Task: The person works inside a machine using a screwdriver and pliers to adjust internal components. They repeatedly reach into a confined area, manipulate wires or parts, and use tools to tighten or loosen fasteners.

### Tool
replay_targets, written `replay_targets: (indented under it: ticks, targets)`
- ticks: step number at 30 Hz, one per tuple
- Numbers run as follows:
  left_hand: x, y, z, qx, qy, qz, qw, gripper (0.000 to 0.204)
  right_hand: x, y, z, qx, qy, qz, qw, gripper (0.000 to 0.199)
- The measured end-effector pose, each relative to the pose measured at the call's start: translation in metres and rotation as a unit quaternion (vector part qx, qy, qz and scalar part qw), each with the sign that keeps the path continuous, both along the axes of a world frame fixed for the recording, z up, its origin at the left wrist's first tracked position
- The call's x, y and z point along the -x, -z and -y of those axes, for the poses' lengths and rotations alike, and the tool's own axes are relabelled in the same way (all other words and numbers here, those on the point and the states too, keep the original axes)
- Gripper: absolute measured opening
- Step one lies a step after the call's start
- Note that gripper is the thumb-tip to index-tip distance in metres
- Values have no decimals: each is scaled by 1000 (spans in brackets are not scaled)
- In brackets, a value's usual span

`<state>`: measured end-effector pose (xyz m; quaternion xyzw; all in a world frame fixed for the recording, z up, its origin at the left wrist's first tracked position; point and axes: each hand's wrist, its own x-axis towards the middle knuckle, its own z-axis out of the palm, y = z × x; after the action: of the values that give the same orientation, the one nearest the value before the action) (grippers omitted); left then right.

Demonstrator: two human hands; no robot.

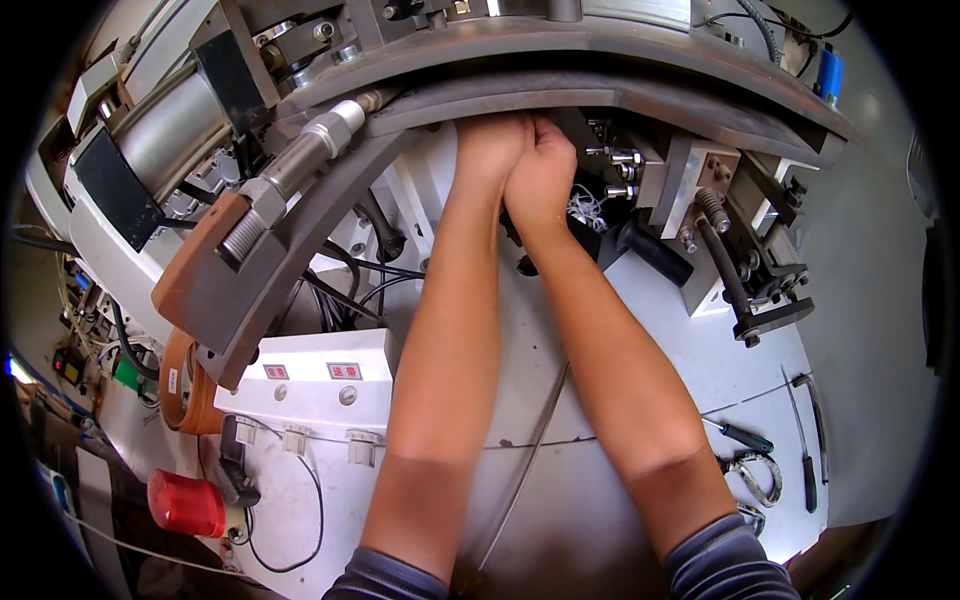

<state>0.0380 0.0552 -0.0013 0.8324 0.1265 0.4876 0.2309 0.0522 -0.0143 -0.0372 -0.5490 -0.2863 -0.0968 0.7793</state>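
Both my forearms stretch forward across the white machine table [620,370] and reach beneath a curved dark metal plate [480,95]. My left hand [488,145] lies just under the plate's near edge, its fingers hidden by the plate and my other hand. Close against it, my right hand [543,175] is curled closed with the thumb on top. Whatever it grips is out of sight. Right of this hand sits a metal block with bolts [628,170]. A bundle of white string [588,207] shows below the block, beside a black cylindrical handle [655,253].
A thick steel rod linkage [290,175] and a white box with knobs [310,380] stand at left, near a red beacon light [187,503]. Screwdrivers [748,437], a hex key [818,430] and pliers [765,480] lie right. A thin rod [525,465] lies between my forearms.
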Motion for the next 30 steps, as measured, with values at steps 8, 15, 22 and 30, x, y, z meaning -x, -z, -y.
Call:
replay_targets:
  ticks: [8, 15, 22, 30]
  targets:
    - [9, 5, 26, 217, 164, 29, 962, 30, -16, 32, -13, -64, -32, 8, 997, 33]
    - [4, 13, 17, 57, 78, 2, 995, 27, -10, 30, -17, -157, -78, 13, 984, 34]
    - [-4, 17, 10, 6, 41, -36, 998, 27, -22, 26, -10, -100, -115, -13, 988, 33]
    - [9, 17, 11, 289, 198, 24, 936, 35, -12, 22, -13, -68, -27, 13, 997, 29]
